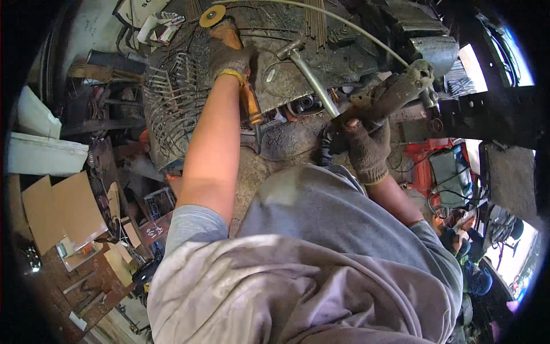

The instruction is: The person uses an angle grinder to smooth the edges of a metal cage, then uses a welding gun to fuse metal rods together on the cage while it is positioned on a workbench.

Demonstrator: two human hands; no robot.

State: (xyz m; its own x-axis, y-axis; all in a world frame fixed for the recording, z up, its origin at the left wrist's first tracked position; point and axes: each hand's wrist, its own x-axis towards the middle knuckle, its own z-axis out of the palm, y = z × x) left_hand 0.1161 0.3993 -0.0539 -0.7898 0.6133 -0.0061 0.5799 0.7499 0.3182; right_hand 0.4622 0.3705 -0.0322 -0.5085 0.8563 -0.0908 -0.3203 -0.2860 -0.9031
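up at 12 o'clock, left hand (229, 60) is wrapping the orange grinder (243, 86); right hand (366, 146) at 2 is clamping the welding holder (395, 94). grinder could be kicking into that wire rack (172, 109), snagging.

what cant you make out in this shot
- Head view: the left hand covers the orange grinder body where it grips.
- Head view: the right hand hides the electrode holder handle.
- Head view: the grey shirt blocks the workbench front edge.
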